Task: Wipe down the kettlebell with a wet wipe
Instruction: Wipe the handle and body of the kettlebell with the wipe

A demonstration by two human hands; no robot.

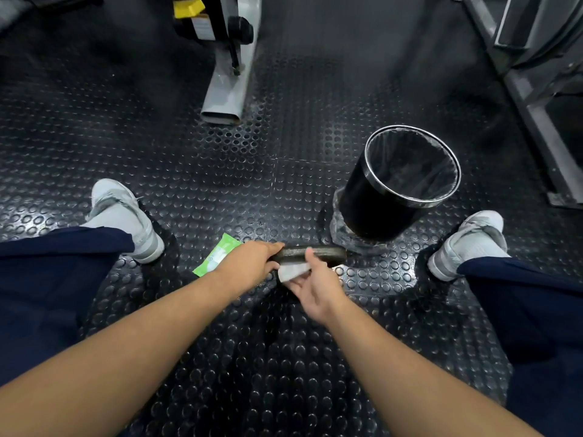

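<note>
Fingers (273,247) of the left hand (249,263) are curled over the 9 o'clock end of the handle (295,252) and clamp it from above. The right hand (315,285) pinches a folded white wet wipe (291,272) between its thumb (310,258) and the fingers beneath, palm turned upward. The kettlebell (331,257) stands on the studded rubber floor (284,171) between the left shoe (126,216) and the right shoe (467,244), at 12 o'clock from the person's body. From this high view only its handle reads plainly; the ball below is hidden by the hands and lost against the dark floor. What the coming move turns on is the handle's long axis. It runs from 9 o'clock to 3 o'clock, across the person, with the left hand covering one end and the bare stretch lying toward 3 o'clock. The wipe is touching or just beside the near side of the bar, at about 6 o'clock from its middle, and the right thumb lies over the top of the bar, so the right hand is the one nearer the uncovered metal. I judge that the next stroke calls for running the wipe along that axis toward 3 o'clock, with the left hand steadying the weight so it does not tip. A green wipe packet (220,253) lies on the floor at 9 o'clock from the handle, partly behind the left hand. A lined black bin (378,209) stands at about 1 o'clock from the handle, near but apart.
</note>
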